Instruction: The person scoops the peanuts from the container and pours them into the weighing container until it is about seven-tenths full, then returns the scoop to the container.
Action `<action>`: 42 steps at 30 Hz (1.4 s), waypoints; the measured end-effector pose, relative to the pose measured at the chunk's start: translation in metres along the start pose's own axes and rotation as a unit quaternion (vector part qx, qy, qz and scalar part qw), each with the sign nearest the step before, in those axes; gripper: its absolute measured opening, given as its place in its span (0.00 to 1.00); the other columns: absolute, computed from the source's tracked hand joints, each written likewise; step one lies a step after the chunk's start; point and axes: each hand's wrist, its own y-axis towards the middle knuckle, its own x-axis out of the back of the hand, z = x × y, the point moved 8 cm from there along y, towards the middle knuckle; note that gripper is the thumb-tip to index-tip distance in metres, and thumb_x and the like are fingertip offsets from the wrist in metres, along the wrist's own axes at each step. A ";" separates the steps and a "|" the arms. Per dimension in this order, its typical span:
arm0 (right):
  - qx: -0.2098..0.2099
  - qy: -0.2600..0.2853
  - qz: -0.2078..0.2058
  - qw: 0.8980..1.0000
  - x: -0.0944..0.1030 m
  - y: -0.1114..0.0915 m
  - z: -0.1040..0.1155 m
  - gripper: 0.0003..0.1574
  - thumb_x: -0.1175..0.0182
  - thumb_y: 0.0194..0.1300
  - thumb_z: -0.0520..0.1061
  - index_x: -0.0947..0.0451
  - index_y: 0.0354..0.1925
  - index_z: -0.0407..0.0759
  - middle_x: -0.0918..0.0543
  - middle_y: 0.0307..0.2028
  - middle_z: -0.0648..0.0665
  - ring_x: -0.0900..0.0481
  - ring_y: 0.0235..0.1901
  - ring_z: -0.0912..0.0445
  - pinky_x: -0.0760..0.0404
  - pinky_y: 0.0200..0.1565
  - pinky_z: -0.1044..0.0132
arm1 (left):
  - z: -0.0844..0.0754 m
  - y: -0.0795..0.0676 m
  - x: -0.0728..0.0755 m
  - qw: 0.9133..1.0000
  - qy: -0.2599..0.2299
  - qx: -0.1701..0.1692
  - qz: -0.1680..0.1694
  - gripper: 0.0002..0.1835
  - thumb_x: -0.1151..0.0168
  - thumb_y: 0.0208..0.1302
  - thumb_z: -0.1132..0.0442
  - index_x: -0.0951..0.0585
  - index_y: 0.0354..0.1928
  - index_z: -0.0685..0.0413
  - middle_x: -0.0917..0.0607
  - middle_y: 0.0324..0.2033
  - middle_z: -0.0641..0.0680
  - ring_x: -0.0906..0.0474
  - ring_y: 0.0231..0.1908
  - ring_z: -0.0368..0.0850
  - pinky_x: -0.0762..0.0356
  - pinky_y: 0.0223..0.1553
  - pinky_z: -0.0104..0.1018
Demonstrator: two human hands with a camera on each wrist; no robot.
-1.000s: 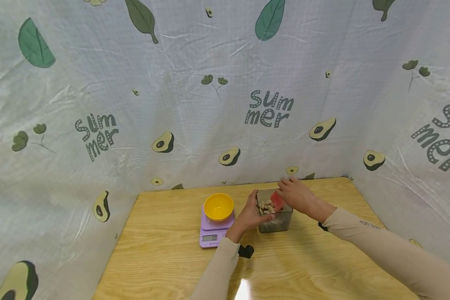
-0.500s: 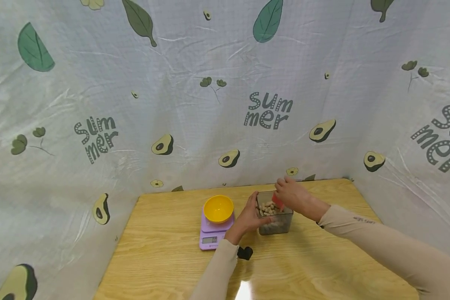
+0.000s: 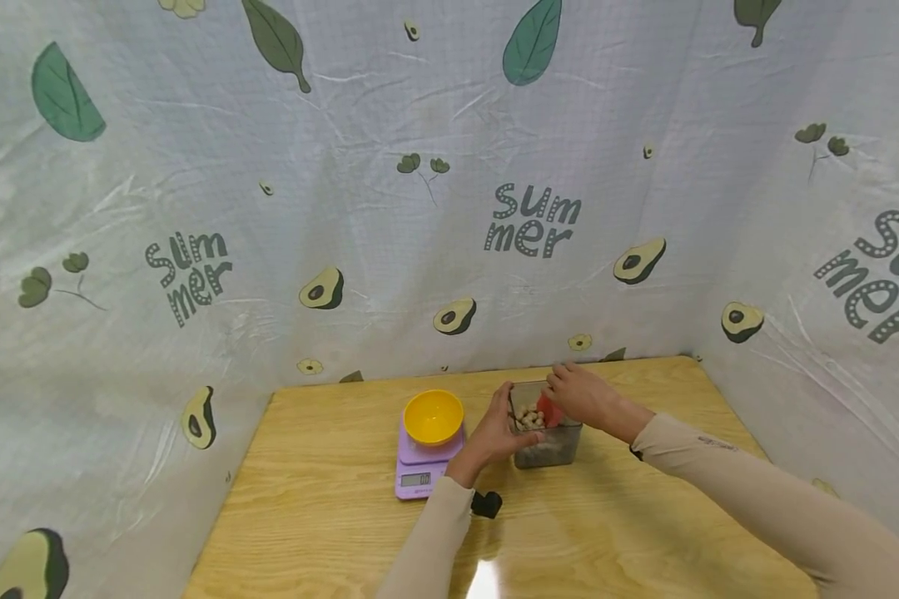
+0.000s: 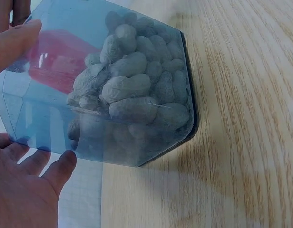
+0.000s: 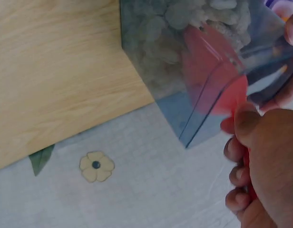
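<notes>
A clear grey plastic container, partly filled with unshelled peanuts, stands on the wooden table. My left hand grips its left side near the rim, thumb along the front and fingers farther back. From the right, my right hand reaches over the container and holds a red scoop by its handle. Fingers curl round that handle in the right wrist view, and the scoop's bowl is inside the container against the peanuts.
Left of the container, a yellow bowl sits on a purple kitchen scale with a small display. The table meets a printed white cloth at the back; more cloth hangs on both sides.
My right hand has lowered slightly, and the scoop has turned so its broad side faces the head camera among the peanuts. The left hand keeps its hold on the container.
</notes>
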 end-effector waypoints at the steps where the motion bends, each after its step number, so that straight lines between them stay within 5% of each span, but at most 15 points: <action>1: -0.003 0.010 0.003 1.000 -0.001 -0.001 -0.001 0.18 0.31 0.59 0.49 0.20 0.48 0.50 0.18 0.44 0.47 0.22 0.47 0.51 0.22 0.51 0.57 | 0.000 0.000 -0.001 1.000 -0.002 0.000 0.001 0.57 0.30 0.57 0.43 0.56 0.78 0.47 0.50 0.77 0.57 0.40 0.72 0.57 0.38 0.71 0.53; 32: -0.015 0.138 -0.054 0.989 -0.012 -0.008 0.005 0.12 0.31 0.58 0.40 0.20 0.42 0.43 0.20 0.36 0.46 0.23 0.38 0.51 0.20 0.44 0.57 | 0.003 0.001 -0.002 1.000 -0.002 0.004 0.008 0.58 0.28 0.55 0.44 0.56 0.78 0.48 0.48 0.77 0.55 0.37 0.70 0.56 0.37 0.70 0.53; 42: -0.017 0.268 -0.077 0.960 -0.018 -0.005 0.009 0.05 0.32 0.59 0.38 0.20 0.33 0.44 0.23 0.27 0.48 0.26 0.28 0.54 0.23 0.33 0.60 | 0.005 0.000 -0.003 1.000 -0.001 0.006 0.009 0.58 0.29 0.55 0.42 0.57 0.78 0.43 0.49 0.77 0.53 0.33 0.67 0.56 0.34 0.69 0.52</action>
